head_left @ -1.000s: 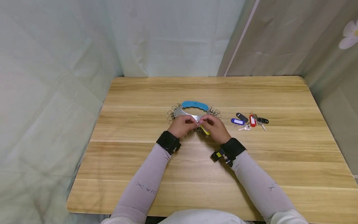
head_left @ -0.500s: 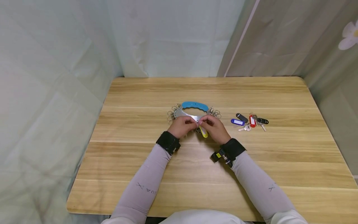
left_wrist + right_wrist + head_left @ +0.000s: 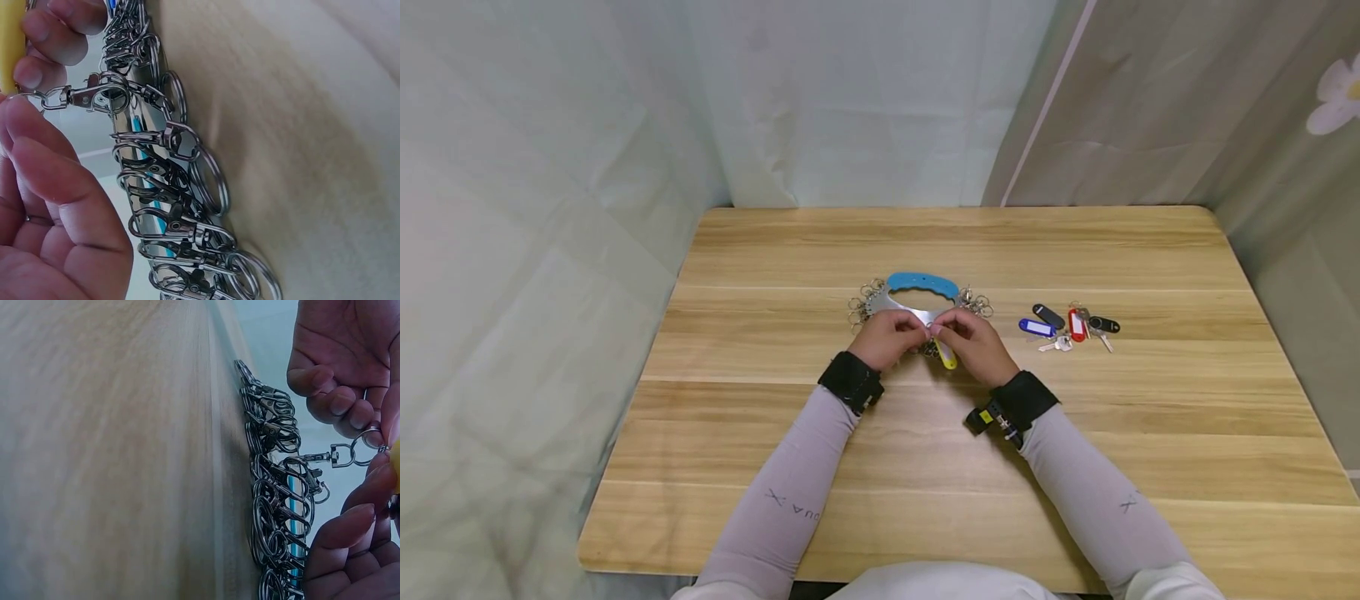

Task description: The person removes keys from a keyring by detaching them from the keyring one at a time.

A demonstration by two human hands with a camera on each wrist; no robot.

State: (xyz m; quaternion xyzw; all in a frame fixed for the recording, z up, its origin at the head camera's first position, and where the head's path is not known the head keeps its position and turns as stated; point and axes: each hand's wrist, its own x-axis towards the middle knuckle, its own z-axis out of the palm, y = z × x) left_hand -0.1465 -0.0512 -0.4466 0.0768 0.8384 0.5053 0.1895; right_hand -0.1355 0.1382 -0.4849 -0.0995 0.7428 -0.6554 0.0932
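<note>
A metal key holder with a blue grip (image 3: 923, 282) lies on the table, its edge lined with swivel clips (image 3: 181, 228) and split rings. At its near edge my left hand (image 3: 886, 340) pinches a split ring (image 3: 357, 449), which is linked to one of the clips (image 3: 84, 98). My right hand (image 3: 981, 343) pinches a yellow key tag (image 3: 948, 357) by its upper end, right beside that ring. The fingertips of both hands almost meet. Fingers hide the spot where tag and ring come together, so I cannot tell whether they are joined.
To the right on the wooden table (image 3: 1187, 400) lie a blue key tag (image 3: 1037, 327), a red key tag (image 3: 1077, 325), two black key tags (image 3: 1048, 315) and several loose-looking keys (image 3: 1060, 342). Curtains (image 3: 880, 125) hang behind the table's back edge.
The yellow key tag has swung from pointing toward the lower right to hanging more steeply toward me. Both hands have stayed nearly in place at the split ring.
</note>
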